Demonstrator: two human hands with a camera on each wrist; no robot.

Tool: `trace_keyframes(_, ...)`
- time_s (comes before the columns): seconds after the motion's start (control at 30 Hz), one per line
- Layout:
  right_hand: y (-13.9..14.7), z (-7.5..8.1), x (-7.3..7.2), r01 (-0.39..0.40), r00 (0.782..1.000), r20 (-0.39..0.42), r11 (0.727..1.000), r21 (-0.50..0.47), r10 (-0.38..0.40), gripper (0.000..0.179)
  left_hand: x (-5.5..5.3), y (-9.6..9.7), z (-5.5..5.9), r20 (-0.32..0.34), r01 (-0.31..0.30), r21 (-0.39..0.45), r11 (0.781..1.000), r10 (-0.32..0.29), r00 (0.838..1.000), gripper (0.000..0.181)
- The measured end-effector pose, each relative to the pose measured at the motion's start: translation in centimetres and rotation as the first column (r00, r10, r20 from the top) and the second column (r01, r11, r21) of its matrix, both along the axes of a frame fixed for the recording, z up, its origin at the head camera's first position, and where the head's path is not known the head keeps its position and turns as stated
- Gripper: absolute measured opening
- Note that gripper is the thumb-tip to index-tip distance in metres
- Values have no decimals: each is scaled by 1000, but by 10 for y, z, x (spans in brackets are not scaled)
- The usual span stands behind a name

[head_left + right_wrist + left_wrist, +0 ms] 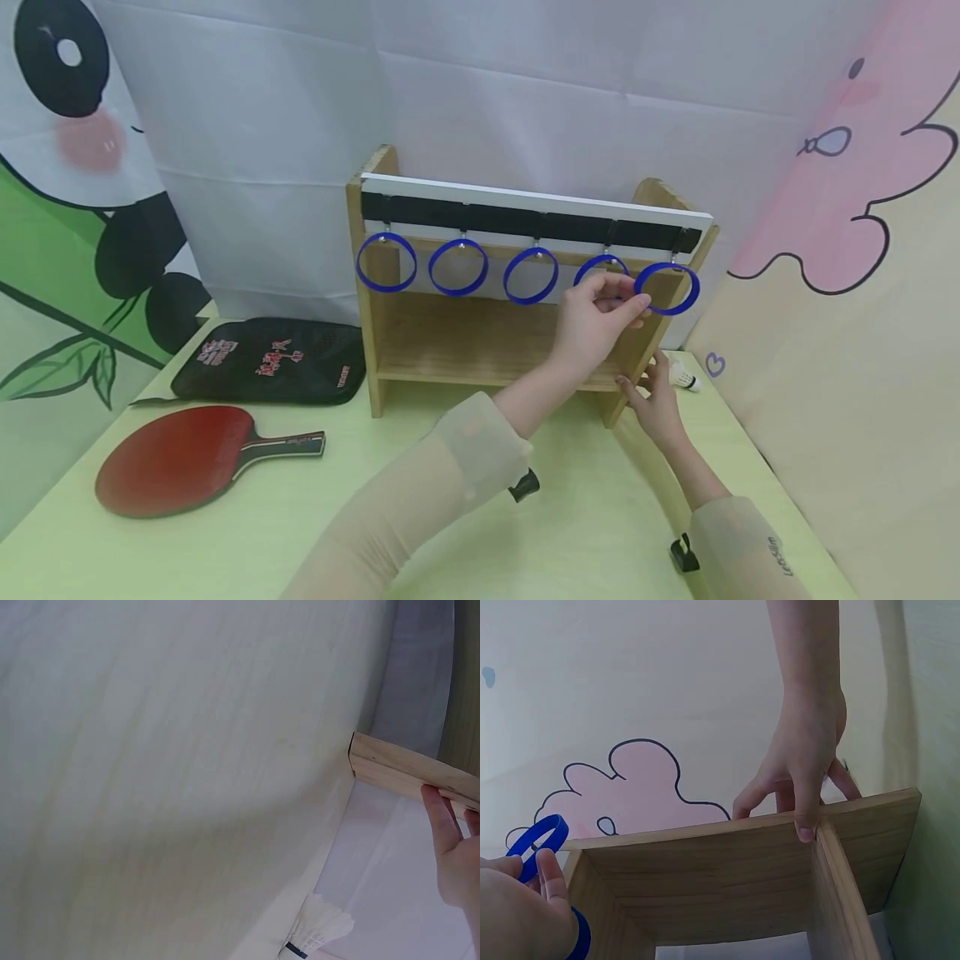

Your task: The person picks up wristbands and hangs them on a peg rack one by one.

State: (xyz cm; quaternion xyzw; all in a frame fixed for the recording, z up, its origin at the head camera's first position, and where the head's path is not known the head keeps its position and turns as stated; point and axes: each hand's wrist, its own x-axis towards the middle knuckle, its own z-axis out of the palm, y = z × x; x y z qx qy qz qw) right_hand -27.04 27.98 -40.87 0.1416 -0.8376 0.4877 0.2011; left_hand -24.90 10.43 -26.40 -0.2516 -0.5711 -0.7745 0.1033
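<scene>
A wooden rack carries a white board with a black strip across its top front. Several blue rings hang in a row from small metal hooks below the strip. My left hand pinches the rightmost blue ring at its left edge, right beneath its hook. Part of the neighbouring ring is hidden behind these fingers. Low on the rack's right side panel, my right hand grips the wood. In the left wrist view the right thumb lies on the panel's inner face, the fingers on the outer side.
Left of the rack lies a black paddle case, and before it a red table tennis paddle. A white shuttlecock sits behind the right hand. Painted walls and a pale hanging sheet surround the table.
</scene>
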Motion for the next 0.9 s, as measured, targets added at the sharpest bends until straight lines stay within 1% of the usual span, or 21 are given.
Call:
trace_keyframes(0.07,0,0,1,1,1000,-2,1000,1,-1,68,-1,3,1,20,-2,19,1000,1,1000,20)
trace_keyframes(0.23,1,0,0,-14,1000,12,1000,-1,14,69,-5,11,3,29,-20,45,999,19,999,19)
trace_keyframes(0.33,2,-1,-1,-26,999,23,1000,-4,26,70,-6,12,3,37,-40,32,999,38,999,19)
trace_keyframes(0.43,2,-2,-2,-22,1000,18,1000,-3,22,69,-5,11,0,42,-63,-18,998,64,997,19)
trace_keyframes(0.57,1,-3,-3,-5,1000,13,1000,-1,5,68,-4,9,-8,40,-82,-96,992,86,995,18)
trace_keyframes(0.7,1,-2,-3,-1,1000,14,1000,-4,1,68,-6,6,-15,30,-96,-138,986,101,994,18)
trace_keyframes(0.8,1,-2,-2,-10,1000,11,1000,-17,10,68,-6,2,-19,21,-111,-178,978,117,993,19)
trace_keyframes(0.9,1,-1,-1,-16,1000,19,999,-30,17,69,-2,-2,-21,11,-113,-227,967,119,993,20)
